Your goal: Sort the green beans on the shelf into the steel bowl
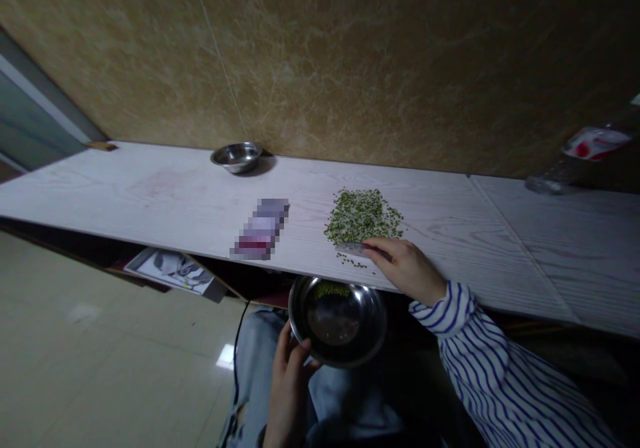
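Note:
My right hand (407,265) is closed on the dark handle of a small knife (351,248). Its blade lies low over the white tabletop, at the near edge of a spread of small green beans (364,211) that look like mung beans. A few loose beans are on the near side of the blade. Just below the table edge, my left hand (295,365) grips the left rim of a steel bowl (376,341). Some green beans rest inside that bowl against its far wall.
A smaller steel bowl (236,158) stands by the wall. A blurred-out flat object (263,228) lies left of the beans. A clear plastic bottle (575,161) with a red and white label stands at the right. Under the tabletop (165,188), papers stick out from a shelf.

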Demonstrator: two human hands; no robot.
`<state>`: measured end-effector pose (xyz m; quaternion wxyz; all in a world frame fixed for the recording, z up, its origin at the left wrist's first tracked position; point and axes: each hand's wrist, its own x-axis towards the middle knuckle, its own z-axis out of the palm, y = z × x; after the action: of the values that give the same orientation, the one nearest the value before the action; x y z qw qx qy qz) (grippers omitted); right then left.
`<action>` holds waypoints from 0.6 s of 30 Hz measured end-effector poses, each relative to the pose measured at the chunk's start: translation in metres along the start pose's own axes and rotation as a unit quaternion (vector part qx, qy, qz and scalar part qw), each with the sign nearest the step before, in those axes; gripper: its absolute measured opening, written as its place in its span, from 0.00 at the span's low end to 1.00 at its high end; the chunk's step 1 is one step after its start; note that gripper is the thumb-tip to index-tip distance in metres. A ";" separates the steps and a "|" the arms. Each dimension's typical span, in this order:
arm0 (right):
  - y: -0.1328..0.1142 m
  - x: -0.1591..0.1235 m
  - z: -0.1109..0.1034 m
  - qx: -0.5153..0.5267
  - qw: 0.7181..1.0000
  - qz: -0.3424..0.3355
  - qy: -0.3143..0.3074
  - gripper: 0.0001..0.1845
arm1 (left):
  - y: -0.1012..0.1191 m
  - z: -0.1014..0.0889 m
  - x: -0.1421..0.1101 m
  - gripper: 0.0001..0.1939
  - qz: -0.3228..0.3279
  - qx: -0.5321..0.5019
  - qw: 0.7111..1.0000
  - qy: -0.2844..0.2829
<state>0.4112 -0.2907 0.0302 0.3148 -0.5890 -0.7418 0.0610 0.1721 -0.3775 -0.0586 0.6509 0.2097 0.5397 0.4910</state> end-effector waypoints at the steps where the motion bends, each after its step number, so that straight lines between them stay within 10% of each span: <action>1: -0.001 0.001 0.000 -0.001 1.000 -0.003 -0.003 0.12 | 0.001 0.000 -0.001 0.35 -0.001 0.002 1.000 0.004; 18: 0.002 -0.015 -0.019 0.001 0.996 -0.047 -0.071 0.11 | 0.001 -0.005 -0.001 0.33 0.008 0.019 1.000 -0.016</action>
<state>0.4244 -0.3086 0.0384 0.2644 -0.5475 -0.7891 0.0882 0.1672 -0.3791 -0.0595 0.6517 0.2342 0.5365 0.4823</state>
